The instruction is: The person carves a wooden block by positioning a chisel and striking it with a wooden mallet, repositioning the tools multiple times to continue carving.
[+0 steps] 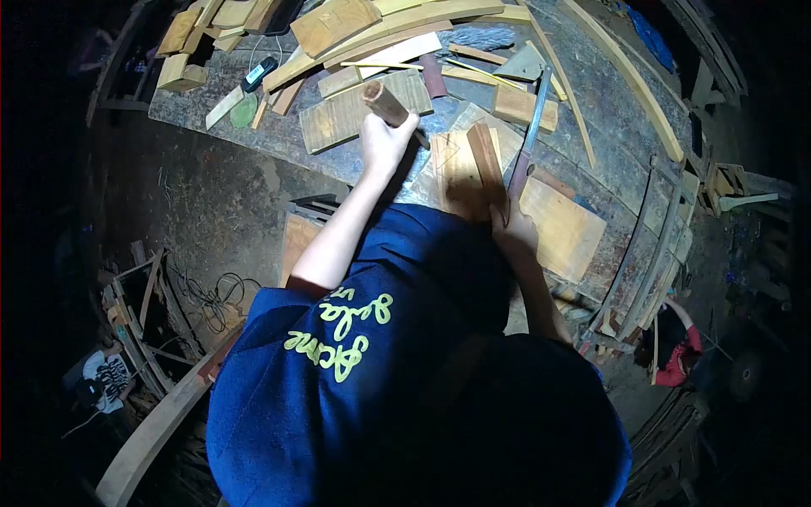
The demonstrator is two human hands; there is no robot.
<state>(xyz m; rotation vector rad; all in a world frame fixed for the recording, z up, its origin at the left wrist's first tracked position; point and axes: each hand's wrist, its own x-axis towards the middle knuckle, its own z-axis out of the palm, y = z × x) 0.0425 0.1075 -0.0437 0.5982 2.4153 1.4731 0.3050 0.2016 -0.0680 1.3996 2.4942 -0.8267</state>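
Observation:
My left hand is closed around a thick brown wooden handle with a blunt, pale-worn top; whatever is at its lower end is mostly hidden. Lower right, my right hand grips the near end of a reddish-brown wood strip, fingers partly in shadow. The strip slants over a light wooden board on the bench. Just right of the strip lies a long bluish metal bar, close to my right hand. Behind my left hand rests a wide grey-brown plank.
The cluttered workbench carries a square light board, a small wood block, curved wood strips and a dark-handled blade tool. A person in red is at lower right, another person at lower left.

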